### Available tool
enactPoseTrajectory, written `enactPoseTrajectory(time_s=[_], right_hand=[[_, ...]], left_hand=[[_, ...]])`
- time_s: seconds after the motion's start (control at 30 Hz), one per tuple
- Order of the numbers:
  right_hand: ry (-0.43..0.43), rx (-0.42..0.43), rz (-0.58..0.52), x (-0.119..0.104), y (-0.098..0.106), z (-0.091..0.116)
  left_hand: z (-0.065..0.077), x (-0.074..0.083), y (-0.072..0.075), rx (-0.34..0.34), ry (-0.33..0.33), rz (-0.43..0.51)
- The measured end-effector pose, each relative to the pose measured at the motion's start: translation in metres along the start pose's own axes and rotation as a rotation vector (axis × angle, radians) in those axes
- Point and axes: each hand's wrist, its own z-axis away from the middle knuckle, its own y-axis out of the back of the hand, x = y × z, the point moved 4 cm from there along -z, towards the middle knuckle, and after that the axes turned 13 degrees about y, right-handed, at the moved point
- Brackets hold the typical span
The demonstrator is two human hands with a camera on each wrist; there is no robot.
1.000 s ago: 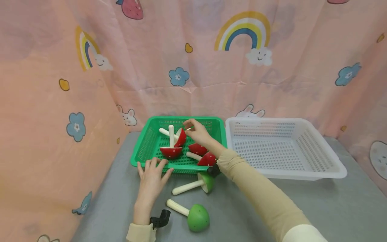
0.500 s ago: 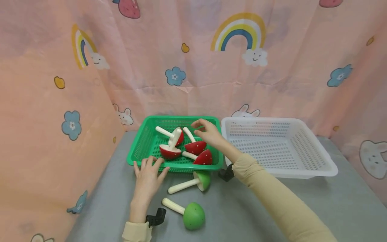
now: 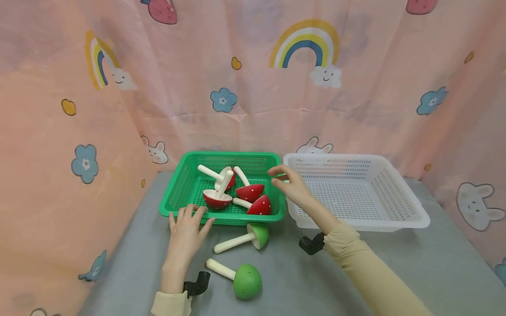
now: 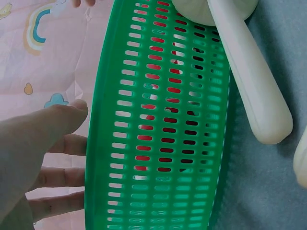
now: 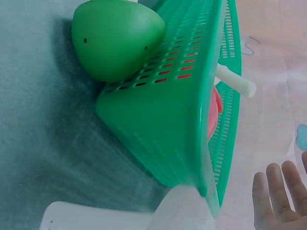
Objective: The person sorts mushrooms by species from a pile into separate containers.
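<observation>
The green basket (image 3: 186, 211) holds several red toy mushrooms (image 3: 251, 192) with pale stems, caps lying at different angles. My left hand (image 3: 185, 235) rests with spread fingers at its front rim, towards the left corner; in the left wrist view the thumb (image 4: 72, 115) lies right beside that rim. Over the basket's right edge hovers my right hand (image 3: 293, 186), fingers loosely bent and nothing between them. In front of the basket, two green toy mushrooms lie on the table: one (image 3: 258, 236) against its front wall, the other (image 3: 247, 281) closer to me.
A white basket (image 3: 356, 223) stands right beside the green one, with no items in it. Both sit on a grey tabletop (image 3: 292, 285). A pink printed curtain (image 3: 182, 79) closes off the back and left side.
My right hand has let go of a red mushroom's stem and moved right, out over the basket's edge. One red mushroom's upright stem has tipped rightward. The left hand stays at the rim.
</observation>
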Motion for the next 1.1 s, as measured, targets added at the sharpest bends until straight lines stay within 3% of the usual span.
enactPoseTrajectory(time_s=[0.3, 0.5, 0.73, 0.97, 1.1], right_hand=[[0.014, 0.049, 0.012, 0.005, 0.021, 0.032], [0.003, 0.084, 0.026, 0.008, 0.033, 0.052], [0.058, 0.126, 0.061, 0.005, 0.048, 0.075], [0.065, 0.165, 0.135, 0.005, 0.061, 0.1], [0.11, 0.211, 0.149, 0.005, 0.069, 0.111]], left_hand=[[0.001, 0.004, 0.007, 0.024, -0.028, 0.025], [0.003, 0.009, 0.012, 0.045, -0.078, 0.04], [0.007, 0.023, 0.014, 0.047, -0.152, 0.026], [0.013, 0.036, 0.011, -0.031, -0.185, -0.01], [0.018, 0.039, 0.01, -0.081, -0.225, -0.033]])
